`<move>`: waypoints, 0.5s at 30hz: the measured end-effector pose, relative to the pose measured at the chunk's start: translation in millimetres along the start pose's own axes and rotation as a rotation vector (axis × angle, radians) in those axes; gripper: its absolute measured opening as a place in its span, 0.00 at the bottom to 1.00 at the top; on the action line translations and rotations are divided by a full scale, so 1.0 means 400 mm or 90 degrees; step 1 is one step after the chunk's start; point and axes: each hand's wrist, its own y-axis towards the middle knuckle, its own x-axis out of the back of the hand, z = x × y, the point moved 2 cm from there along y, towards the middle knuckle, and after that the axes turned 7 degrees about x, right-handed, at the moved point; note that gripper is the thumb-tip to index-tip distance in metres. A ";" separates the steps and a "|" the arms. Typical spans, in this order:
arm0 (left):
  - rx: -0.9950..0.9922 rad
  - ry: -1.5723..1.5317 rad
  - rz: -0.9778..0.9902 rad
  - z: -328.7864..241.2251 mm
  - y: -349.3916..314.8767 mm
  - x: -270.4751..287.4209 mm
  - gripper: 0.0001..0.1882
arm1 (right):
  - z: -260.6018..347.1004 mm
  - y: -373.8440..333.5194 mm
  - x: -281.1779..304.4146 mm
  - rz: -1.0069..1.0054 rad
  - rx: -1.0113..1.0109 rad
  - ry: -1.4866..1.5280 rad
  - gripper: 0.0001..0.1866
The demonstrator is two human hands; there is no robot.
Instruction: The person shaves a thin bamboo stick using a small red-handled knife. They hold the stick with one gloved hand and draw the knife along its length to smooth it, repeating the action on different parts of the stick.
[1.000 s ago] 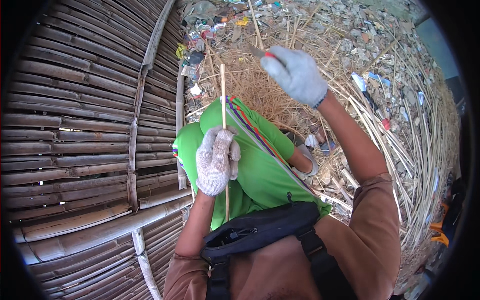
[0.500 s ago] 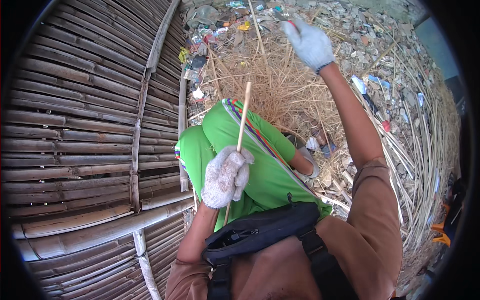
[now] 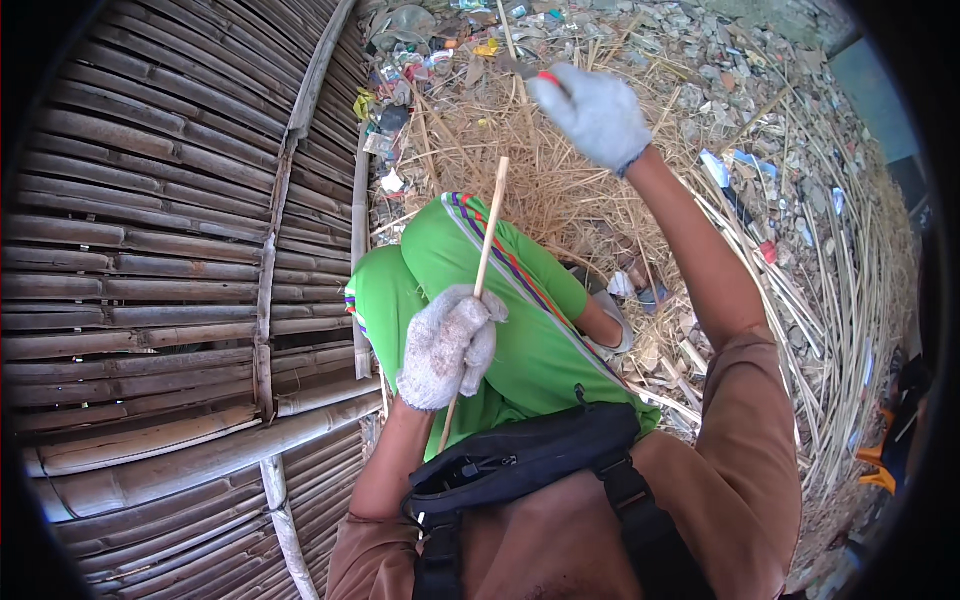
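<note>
Straw-strewn ground [image 3: 540,165] beside bamboo slats [image 3: 180,240]; a pale stick [image 3: 492,225] above green trousers [image 3: 428,238].
Slim, straight and blunt-tipped, the stick slants through the curled left hand [image 3: 450,348]; the right hand [image 3: 598,115], well apart, clasps a red-handled knife [image 3: 548,77].

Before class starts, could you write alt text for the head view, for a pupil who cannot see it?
A person's gloved left hand grips a thin stick over green trousers, while the gloved right hand, held out apart from it, holds a red-handled knife. Straw and litter lie ahead; bamboo slats fill the left.
</note>
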 end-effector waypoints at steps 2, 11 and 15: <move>-0.034 0.035 -0.027 -0.001 0.001 -0.009 0.14 | -0.019 0.040 0.033 -0.049 -0.015 -0.043 0.29; -0.063 0.192 -0.242 -0.025 0.023 -0.021 0.15 | 0.205 -0.053 0.017 0.188 0.101 0.044 0.27; -0.080 0.209 -0.243 -0.019 0.021 -0.030 0.16 | 0.154 -0.028 0.006 0.148 0.138 -0.013 0.26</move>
